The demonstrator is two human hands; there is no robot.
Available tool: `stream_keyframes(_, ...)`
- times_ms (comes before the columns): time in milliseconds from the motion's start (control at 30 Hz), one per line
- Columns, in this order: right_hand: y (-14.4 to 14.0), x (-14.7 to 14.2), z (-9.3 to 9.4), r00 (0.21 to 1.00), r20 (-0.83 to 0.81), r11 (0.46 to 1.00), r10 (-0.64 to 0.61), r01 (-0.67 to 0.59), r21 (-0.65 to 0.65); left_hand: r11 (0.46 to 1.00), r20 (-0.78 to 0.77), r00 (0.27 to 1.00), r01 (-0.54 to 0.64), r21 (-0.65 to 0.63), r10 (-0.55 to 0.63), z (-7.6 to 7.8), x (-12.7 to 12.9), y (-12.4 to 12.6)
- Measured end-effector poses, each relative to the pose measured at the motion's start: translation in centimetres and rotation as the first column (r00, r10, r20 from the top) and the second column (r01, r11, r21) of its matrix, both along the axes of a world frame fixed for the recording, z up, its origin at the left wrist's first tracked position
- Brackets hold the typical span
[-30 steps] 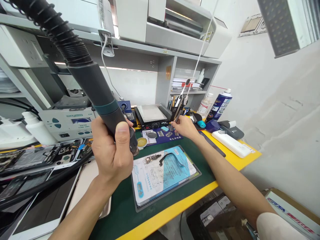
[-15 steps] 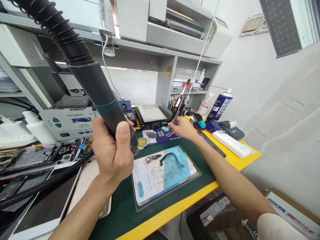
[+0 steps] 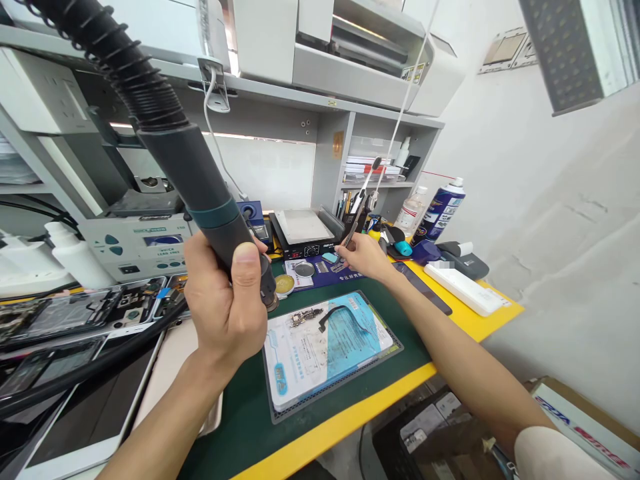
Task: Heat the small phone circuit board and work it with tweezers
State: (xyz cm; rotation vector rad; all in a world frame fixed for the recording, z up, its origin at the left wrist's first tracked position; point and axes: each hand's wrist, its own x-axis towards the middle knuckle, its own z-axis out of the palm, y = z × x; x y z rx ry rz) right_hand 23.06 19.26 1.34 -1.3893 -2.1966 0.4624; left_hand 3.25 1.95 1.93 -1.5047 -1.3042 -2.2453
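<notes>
My left hand (image 3: 225, 303) grips the grey handle of a hot-air gun (image 3: 197, 180), nozzle down near the top left corner of a blue work mat (image 3: 345, 343). A ribbed black hose runs from it up to the left. On the mat lie a small circuit board (image 3: 305, 317) and a black flex cable (image 3: 333, 313). My right hand (image 3: 365, 257) reaches to the back of the bench and holds metal tweezers (image 3: 350, 233), tips up, beside a pen holder.
A soldering station (image 3: 140, 243), white bottles and opened phones (image 3: 75, 317) fill the left. A black hot plate (image 3: 305, 233), a solder tin (image 3: 285, 285), a spray can (image 3: 440, 207) and a white power strip (image 3: 465, 287) stand at the back and right. Shelves with a grey machine hang overhead.
My right hand has drawn back slightly to the left, lifting the tweezers out of the tool clutter. The left hand and hot-air gun have stayed put.
</notes>
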Motion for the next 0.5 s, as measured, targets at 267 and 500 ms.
stream_keyframes(267,-0.07,0.13,0.29,0.998,-0.06,1.0,0.002,-0.003,-0.024,1.0,-0.004,1.0,0.026,0.008,-0.026,0.14,-0.03,-0.02)
stream_keyframes(500,0.09,0.15,0.43,0.963,-0.267,0.995,0.029,-0.053,-0.084,0.994,0.023,0.994,0.109,-0.015,-0.109,0.47,0.07,0.21)
